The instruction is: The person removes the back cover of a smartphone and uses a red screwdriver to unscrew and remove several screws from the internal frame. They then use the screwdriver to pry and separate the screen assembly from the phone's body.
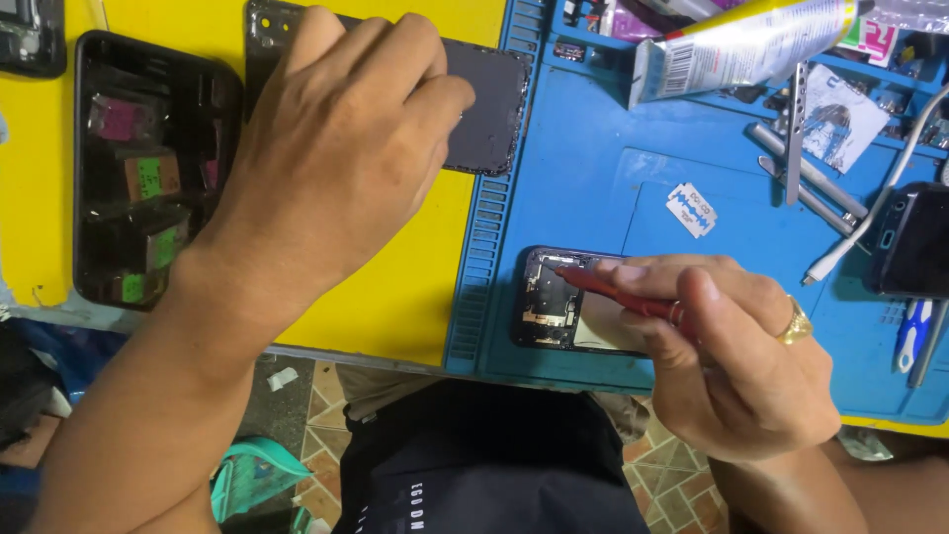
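Gripping a slim red-handled screwdriver (618, 293), the right hand (736, 361) has its fingers pinched narrow around the tool, whose tip rests on the opened black phone body (550, 300) lying on the blue rubber work mat (583, 188) atop the bench. Up and left of that phone, the left hand (341, 148) presses spread fingers onto a dark flat rectangular phone back cover (489, 109) straddling the mat's edge and the yellow surface (395, 287). Up and right of the phone lies a small white razor blade (691, 209).

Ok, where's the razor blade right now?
The razor blade lies on the blue mat, right of centre in the head view, just above the right hand.
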